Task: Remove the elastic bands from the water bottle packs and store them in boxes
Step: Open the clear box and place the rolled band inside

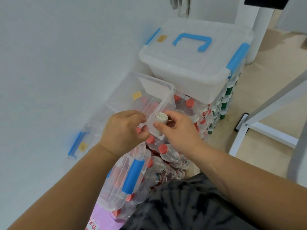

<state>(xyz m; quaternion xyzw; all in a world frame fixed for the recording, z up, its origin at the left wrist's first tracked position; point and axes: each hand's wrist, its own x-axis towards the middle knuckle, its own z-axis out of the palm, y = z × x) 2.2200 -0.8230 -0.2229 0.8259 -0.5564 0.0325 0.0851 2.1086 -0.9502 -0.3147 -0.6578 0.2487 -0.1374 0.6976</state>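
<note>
Two hands meet over the red-capped bottle packs [159, 150]. Right hand [177, 130] pinches a rolled elastic band [162, 117] between thumb and fingers, at the corner of a small clear tray [155, 120]. Left hand [123, 130] is curled closed on that tray's near edge. Soft, light and springy, the coil would likely unwind if gripped loosely, so holding across its flat sides seems best. Beyond sit an open clear box [132, 90] and a lidded box [196, 55] with blue latches.
</note>
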